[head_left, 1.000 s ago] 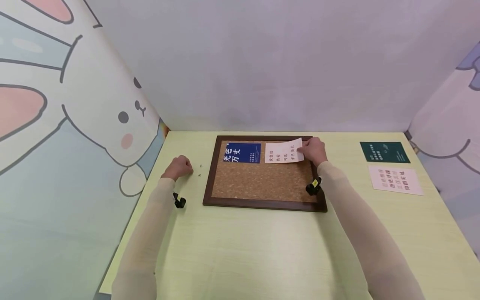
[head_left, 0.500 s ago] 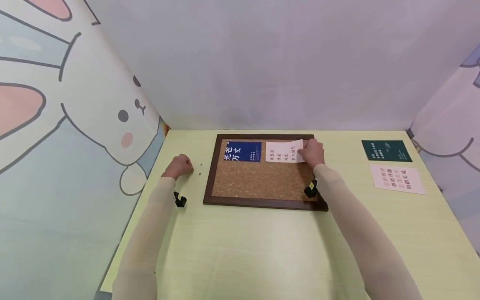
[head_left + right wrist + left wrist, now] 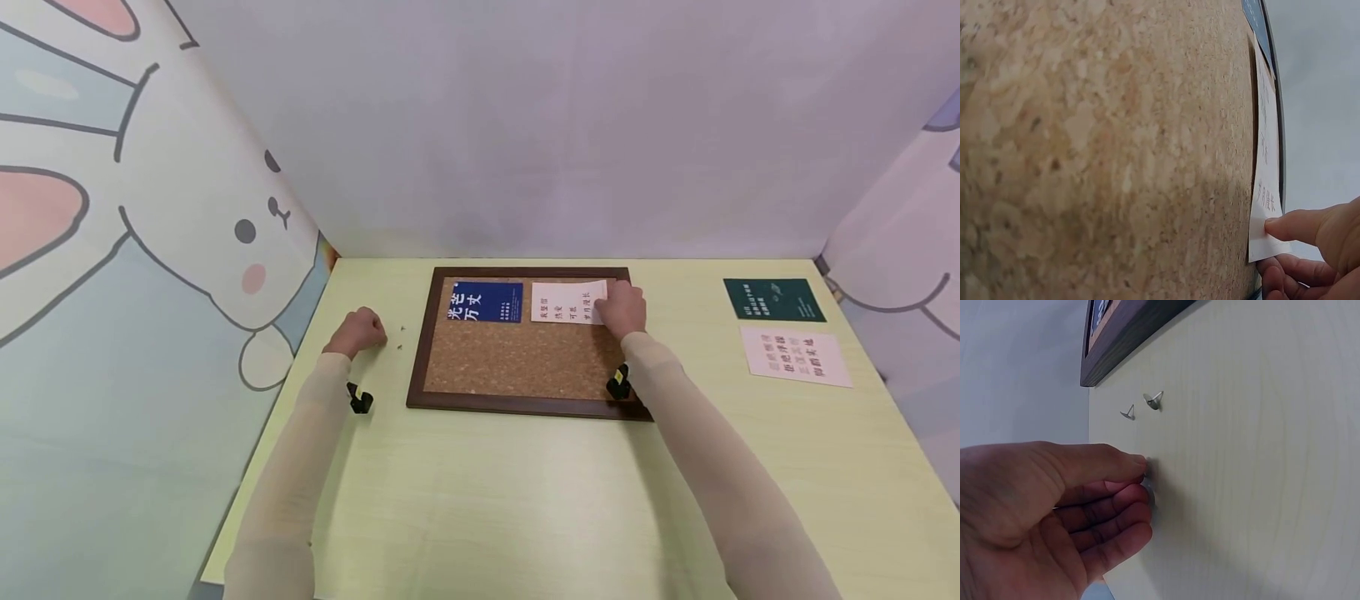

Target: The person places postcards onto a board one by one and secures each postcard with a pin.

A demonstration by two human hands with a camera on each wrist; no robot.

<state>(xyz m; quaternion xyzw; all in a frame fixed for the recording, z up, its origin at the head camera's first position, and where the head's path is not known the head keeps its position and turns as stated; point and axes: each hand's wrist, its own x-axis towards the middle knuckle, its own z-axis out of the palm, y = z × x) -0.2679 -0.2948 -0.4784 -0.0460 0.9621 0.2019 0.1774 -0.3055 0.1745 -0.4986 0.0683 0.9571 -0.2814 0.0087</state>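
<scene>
My right hand [image 3: 624, 310] pinches the right end of a pale pink card [image 3: 562, 302] with printed characters. The thumb lies on top and the fingers are under its edge, as the right wrist view shows. The card lies over the upper right of a brown-framed corkboard [image 3: 517, 358], beside a blue card [image 3: 491, 302]. On the table left of the board, my left hand [image 3: 1066, 512] has thumb and fingers curled together around a small shiny thumbtack [image 3: 1150, 492], mostly hidden. Past its fingertips lie two metal thumbtacks, one thumbtack [image 3: 1154, 400] nearer the frame and another thumbtack [image 3: 1127, 413] beside it.
On the right of the pale table [image 3: 480, 500] lie a dark green card [image 3: 775, 300] and another pink card [image 3: 797, 357]. A plain wall [image 3: 525, 150] rises behind the table, and rabbit-printed walls flank it.
My right hand has shifted slightly left and lowered the pink card's raised right end toward the board. The left hand stays in place by the thumbtacks.
</scene>
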